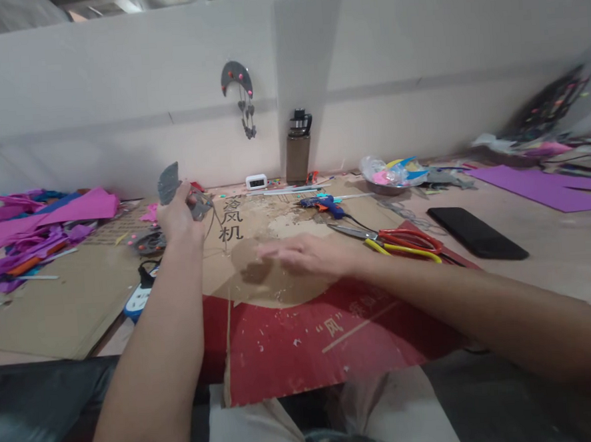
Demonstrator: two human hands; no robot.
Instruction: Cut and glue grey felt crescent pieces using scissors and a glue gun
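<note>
My left hand (pixel 175 213) is closed around a grey crescent-shaped piece (pixel 168 182), which looks like felt. Its pointed end sticks up above my fingers, and thin strings trail beside the hand; the rest is hidden by my grip. My right hand (pixel 302 255) hovers low over the cardboard sheet (pixel 277 339), fingers stretched to the left and slightly blurred, with nothing visible in them. Close to the right hand lie red-handled scissors (pixel 409 239), yellow-handled pliers (pixel 402 249) and a blue glue gun (pixel 327 207).
A similar grey crescent ornament (pixel 237 78) hangs on the wall. Below stand a dark bottle (pixel 298 151) and a small white clock (pixel 256 182). Pink and purple scraps (pixel 50 222) pile up at left, beside a power strip (pixel 139 298). A phone (pixel 476 232) and purple sheet (pixel 533 183) lie right.
</note>
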